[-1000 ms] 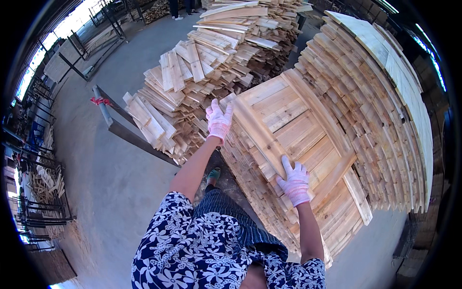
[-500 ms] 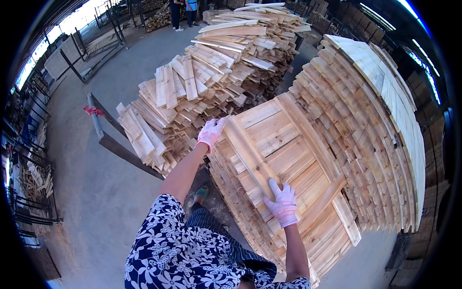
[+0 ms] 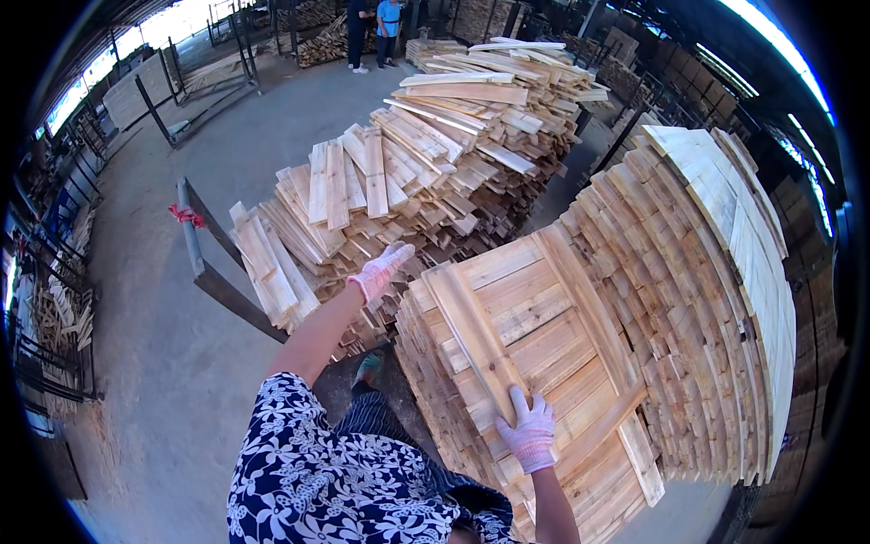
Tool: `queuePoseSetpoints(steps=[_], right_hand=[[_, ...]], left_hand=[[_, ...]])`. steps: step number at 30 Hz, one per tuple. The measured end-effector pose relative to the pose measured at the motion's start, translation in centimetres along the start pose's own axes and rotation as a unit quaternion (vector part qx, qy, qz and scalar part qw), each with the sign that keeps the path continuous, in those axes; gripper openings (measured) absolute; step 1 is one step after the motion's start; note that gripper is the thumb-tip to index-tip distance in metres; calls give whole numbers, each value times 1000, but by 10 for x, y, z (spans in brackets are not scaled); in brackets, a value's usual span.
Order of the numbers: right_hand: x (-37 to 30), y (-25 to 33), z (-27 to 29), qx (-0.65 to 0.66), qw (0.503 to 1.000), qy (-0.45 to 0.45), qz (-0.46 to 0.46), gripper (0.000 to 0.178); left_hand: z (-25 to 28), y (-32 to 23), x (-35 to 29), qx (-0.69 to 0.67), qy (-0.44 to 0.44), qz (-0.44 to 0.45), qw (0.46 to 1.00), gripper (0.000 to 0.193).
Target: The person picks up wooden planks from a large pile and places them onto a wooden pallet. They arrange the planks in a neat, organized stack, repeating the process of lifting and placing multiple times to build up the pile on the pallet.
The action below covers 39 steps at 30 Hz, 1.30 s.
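Observation:
My left hand (image 3: 385,270), in a pale pink-and-white work glove, hovers off the far left corner of a low stack of boards (image 3: 530,317). Its fingers stretch forward toward a heap of loose planks (image 3: 349,177), holding nothing that I can see. My right hand (image 3: 528,432), gloved alike, rests with fingers spread at the near end of a long plank (image 3: 473,331) laid over the stack's left side. A second long plank (image 3: 587,295) lies along the right side. A shorter plank (image 3: 603,426) slants across the top near my right hand.
A tall stack of boards (image 3: 675,308) stands close on the right. Left of the loose heap is a dark metal frame (image 3: 231,304) with a red tie (image 3: 187,216). Two people (image 3: 373,32) stand at the far end. Metal racks line the left side.
My left hand has come off the stack's far left corner and moved left toward the loose planks. My right hand stays on the long plank. The view has tilted up slightly.

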State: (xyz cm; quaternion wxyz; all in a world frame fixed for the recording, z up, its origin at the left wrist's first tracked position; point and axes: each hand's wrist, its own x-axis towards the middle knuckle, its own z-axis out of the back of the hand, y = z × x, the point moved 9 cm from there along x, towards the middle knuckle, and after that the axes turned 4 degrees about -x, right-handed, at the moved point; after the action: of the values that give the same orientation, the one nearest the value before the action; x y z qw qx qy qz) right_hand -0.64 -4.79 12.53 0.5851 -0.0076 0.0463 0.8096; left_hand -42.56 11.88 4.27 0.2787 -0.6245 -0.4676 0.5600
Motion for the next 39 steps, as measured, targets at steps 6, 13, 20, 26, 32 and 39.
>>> queuePoseSetpoints(steps=[6, 13, 20, 26, 32, 39], right_hand=[[40, -22, 29, 147, 986, 77, -25, 69], [272, 47, 115, 227, 974, 18, -17, 52], [551, 37, 61, 343, 939, 3, -25, 49], [748, 14, 78, 414, 901, -42, -123, 49], [860, -71, 90, 492, 835, -142, -199, 55], [936, -101, 99, 621, 712, -227, -234, 42]], left_hand=[[93, -56, 94, -24, -29, 24, 999, 65], [104, -127, 270, 163, 6, 5, 987, 56], [85, -190, 387, 176, 77, 5, 981, 61], [99, -253, 458, 114, 55, -109, 986, 53], [69, -345, 520, 315, -96, -259, 908, 58], [-18, -479, 599, 372, -160, -494, 769, 62]])
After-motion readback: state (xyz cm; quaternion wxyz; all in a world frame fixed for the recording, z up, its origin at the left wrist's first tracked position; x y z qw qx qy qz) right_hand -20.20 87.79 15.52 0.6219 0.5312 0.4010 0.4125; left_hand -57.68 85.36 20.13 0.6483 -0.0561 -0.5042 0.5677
